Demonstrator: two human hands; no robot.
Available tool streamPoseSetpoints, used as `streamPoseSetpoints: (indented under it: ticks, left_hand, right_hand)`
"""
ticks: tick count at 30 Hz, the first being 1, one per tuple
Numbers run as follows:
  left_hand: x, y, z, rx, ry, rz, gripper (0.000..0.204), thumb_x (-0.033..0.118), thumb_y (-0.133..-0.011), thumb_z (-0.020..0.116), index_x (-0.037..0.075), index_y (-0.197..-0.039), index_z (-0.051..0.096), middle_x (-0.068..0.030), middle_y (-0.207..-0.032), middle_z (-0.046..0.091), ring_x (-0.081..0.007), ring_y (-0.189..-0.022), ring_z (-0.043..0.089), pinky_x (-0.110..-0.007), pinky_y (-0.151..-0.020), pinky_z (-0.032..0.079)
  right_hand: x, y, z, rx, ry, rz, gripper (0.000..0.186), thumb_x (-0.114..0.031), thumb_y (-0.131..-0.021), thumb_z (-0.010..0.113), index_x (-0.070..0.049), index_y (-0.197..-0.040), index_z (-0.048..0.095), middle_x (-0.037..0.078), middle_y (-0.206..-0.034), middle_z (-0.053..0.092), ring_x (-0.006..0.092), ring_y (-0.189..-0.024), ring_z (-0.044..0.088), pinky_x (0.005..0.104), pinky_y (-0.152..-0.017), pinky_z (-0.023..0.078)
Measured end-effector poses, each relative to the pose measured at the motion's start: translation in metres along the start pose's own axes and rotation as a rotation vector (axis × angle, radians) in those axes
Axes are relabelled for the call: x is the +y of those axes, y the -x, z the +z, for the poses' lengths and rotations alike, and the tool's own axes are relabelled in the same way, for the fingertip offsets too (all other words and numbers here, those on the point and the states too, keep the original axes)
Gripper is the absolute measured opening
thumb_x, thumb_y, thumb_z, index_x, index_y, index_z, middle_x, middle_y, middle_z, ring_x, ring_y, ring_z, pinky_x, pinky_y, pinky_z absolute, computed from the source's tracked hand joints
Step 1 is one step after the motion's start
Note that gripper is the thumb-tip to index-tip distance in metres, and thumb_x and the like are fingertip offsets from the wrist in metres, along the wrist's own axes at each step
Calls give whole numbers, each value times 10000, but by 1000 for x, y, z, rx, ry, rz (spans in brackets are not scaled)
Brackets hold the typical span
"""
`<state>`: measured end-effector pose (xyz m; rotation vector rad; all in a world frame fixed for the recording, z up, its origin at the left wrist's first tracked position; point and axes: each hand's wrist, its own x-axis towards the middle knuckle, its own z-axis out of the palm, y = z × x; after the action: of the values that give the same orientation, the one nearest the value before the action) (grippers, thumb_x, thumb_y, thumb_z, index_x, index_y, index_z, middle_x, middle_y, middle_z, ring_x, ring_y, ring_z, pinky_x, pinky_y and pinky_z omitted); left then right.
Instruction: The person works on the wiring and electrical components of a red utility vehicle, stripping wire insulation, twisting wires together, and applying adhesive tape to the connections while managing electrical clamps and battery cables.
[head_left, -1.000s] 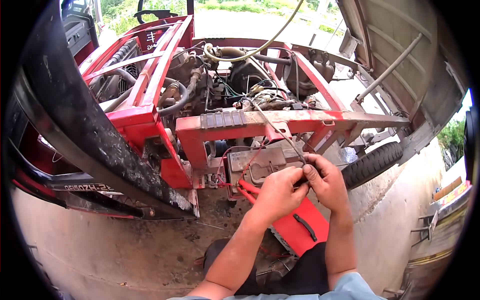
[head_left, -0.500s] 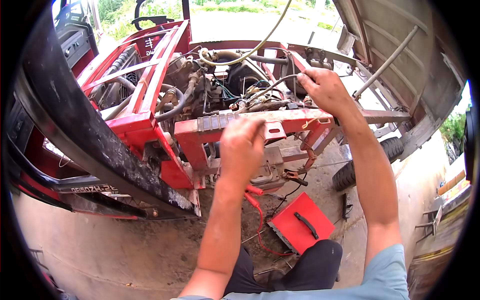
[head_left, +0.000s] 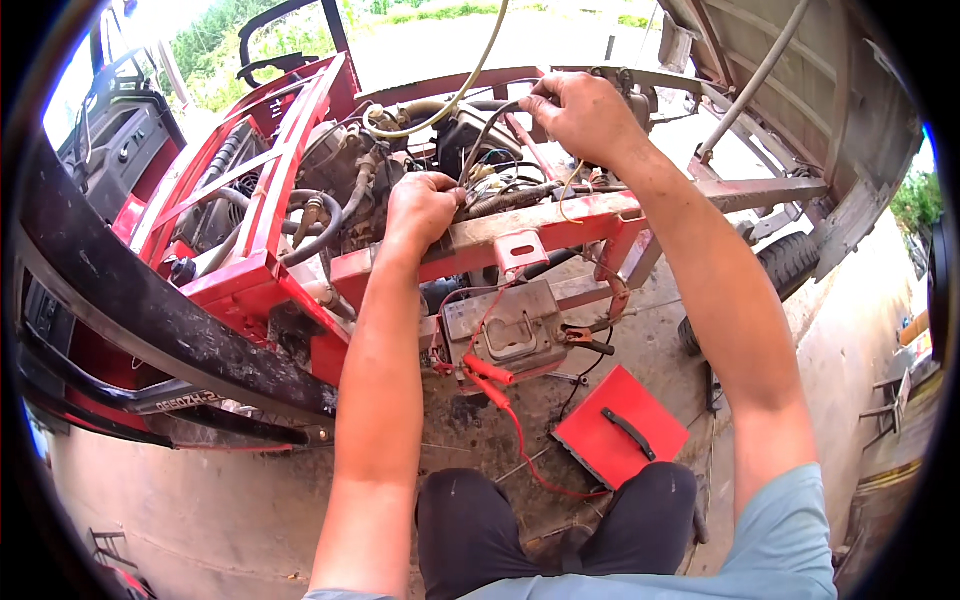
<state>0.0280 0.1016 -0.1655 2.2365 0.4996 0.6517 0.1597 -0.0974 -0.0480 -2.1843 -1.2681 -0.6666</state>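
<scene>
My right hand (head_left: 585, 115) pinches a dark cable (head_left: 482, 138) high over the engine bay, its fingers closed on it. My left hand (head_left: 420, 210) is lower, fingers closed at the lower part of that cable beside tangled wiring (head_left: 500, 180); exactly what it grips is unclear. Both arms reach over a red frame beam (head_left: 460, 250). Below it sits a dusty battery (head_left: 455, 320) with red clamps (head_left: 490, 370) at its front and a dark clamp (head_left: 580, 340) at its right.
A red box with black handle (head_left: 590, 430) lies on the floor by my knees. A black curved body part (head_left: 170, 320) fills the left. A tilted panel with a support bar (head_left: 760, 75) rises at right, above a tire (head_left: 785, 265). A pale hose (head_left: 470, 75) hangs overhead.
My hands have risen from above the battery into the engine bay and moved apart. The right lifts the cable, the left moved forward to the wiring. The view has shifted, showing more of the floor box.
</scene>
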Motion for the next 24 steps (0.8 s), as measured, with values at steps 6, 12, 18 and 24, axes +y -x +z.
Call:
streamPoseSetpoints:
  ticks: [6, 12, 18, 24]
  left_hand:
    - [2, -3, -2, -40, 20, -97, 225, 172, -907, 749, -28, -1006, 774, -69, -748, 708, -120, -679, 605, -337, -675, 500]
    - [-8, -5, 1, -18, -6, -20, 206, 165, -918, 742, -6, -1029, 770, -71, -736, 680, -137, -691, 594, -353, -682, 488]
    - [11, 10, 2, 65, 63, 228, 454, 181, -919, 763, 84, -1351, 663, -124, -1108, 676, -232, -997, 638, -360, -851, 504]
    - [10, 13, 13, 343, 60, 637, 474, 181, -987, 714, 79, -1433, 589, -141, -1149, 692, -178, -1043, 644, -295, -810, 520]
  right_hand:
    - [5, 16, -18, -141, -202, 187, 538, -380, -925, 730, 68, -1221, 708, 302, -1150, 724, 391, -1080, 716, 427, -946, 541]
    - [16, 34, -21, -179, -502, 347, 477, -256, -949, 721, 72, -1290, 665, 199, -1063, 760, 231, -909, 720, 347, -772, 549]
    - [1, 46, -39, -167, -1239, 404, 235, -157, -996, 681, 2, -1166, 712, 78, -985, 770, 81, -700, 629, 228, -628, 521]
    - [-19, 54, -24, -342, -1304, 409, 246, -153, -1021, 662, 10, -1205, 673, 52, -887, 726, 75, -676, 618, 224, -593, 500]
